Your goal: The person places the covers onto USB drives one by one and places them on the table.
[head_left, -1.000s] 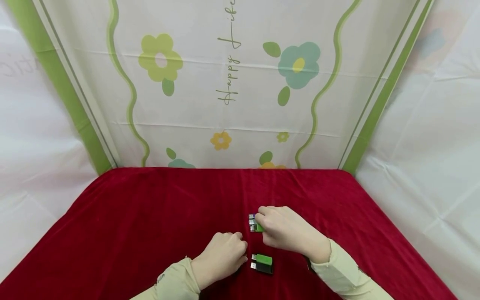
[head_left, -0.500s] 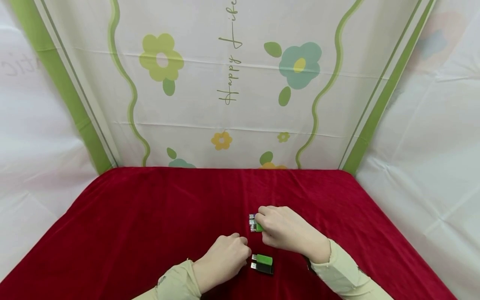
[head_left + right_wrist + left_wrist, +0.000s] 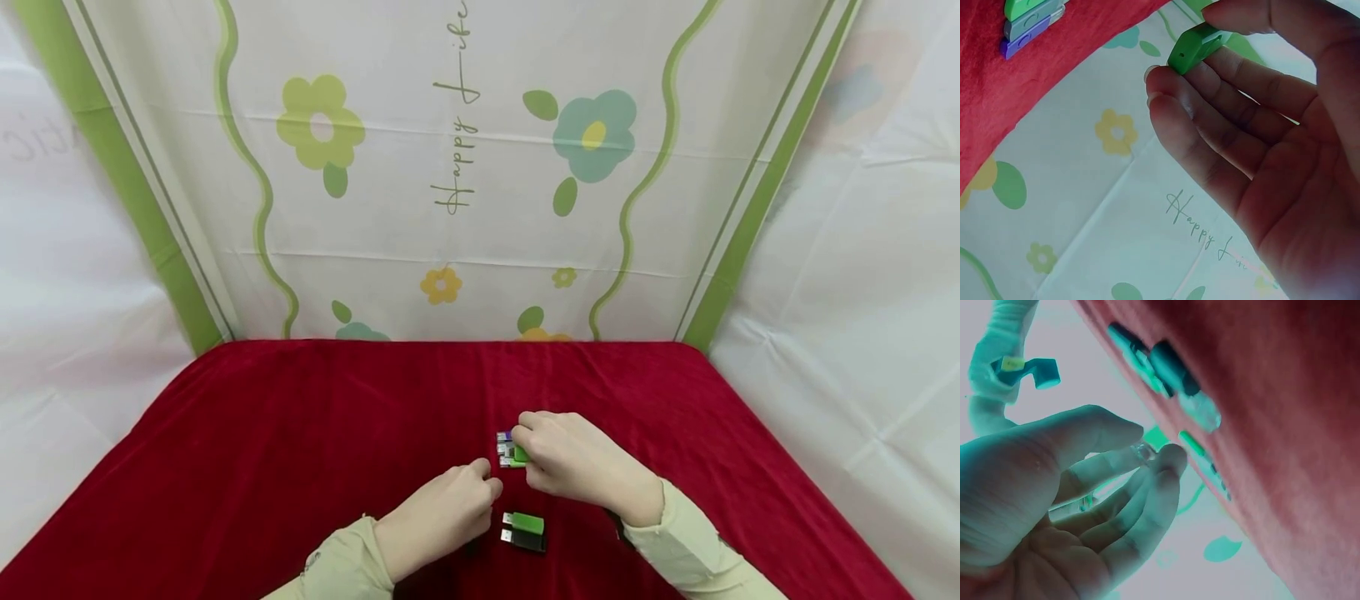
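My right hand (image 3: 573, 458) pinches a green USB flash drive (image 3: 1194, 49) between thumb and fingertips, over a row of flash drives. A purple drive (image 3: 1025, 39), a grey drive (image 3: 1032, 22) and a green one (image 3: 1022, 6) make up that row, partly hidden behind the hand in the head view. Just to the left, my left hand (image 3: 442, 512) pinches a small clear cap-like piece (image 3: 1144, 452) between thumb and finger. Nearer me, a green flash drive (image 3: 528, 523) and a black flash drive (image 3: 528, 541) lie side by side, metal plugs pointing left.
A red velvet cloth (image 3: 315, 442) covers the table. White flower-printed fabric (image 3: 390, 167) stands behind it, with plain white fabric walls (image 3: 840, 333) on both sides.
My left hand has shifted slightly right, then up toward the right hand's fingertips. The right hand has hardly moved and still pinches the green flash drive.
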A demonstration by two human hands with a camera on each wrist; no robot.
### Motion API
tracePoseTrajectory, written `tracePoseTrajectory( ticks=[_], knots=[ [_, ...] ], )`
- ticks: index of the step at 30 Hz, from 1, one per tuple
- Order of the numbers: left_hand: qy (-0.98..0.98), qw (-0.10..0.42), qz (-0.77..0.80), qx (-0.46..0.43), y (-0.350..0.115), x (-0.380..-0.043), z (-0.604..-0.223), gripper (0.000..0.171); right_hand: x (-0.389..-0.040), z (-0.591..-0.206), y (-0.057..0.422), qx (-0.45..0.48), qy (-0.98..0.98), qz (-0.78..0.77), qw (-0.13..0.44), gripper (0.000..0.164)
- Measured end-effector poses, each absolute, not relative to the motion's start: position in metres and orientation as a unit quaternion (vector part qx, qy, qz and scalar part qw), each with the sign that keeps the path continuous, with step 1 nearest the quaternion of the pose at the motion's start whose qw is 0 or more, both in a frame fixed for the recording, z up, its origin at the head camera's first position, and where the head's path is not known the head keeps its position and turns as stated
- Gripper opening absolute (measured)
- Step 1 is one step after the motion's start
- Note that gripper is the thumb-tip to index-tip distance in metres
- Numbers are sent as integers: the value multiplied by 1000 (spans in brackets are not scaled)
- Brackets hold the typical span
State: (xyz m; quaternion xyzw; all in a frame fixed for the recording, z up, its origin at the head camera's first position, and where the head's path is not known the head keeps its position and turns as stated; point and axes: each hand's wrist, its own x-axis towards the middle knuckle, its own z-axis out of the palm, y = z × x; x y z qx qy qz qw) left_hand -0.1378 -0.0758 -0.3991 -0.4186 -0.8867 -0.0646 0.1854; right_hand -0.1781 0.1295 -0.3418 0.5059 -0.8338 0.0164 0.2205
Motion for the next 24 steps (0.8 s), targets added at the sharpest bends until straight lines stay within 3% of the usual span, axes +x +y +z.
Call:
tracePoseTrajectory(
  ticks=[11, 24],
  knots=[
    [-861, 231, -141, -430, -93, -148, -365, 11, -178, -332, 135, 498, -837, 19, 225, 29],
    [-842, 260, -183, -435, -101, -144, -348, 28, -178, -329, 138, 502, -831, 32, 239, 25]
  ],
)
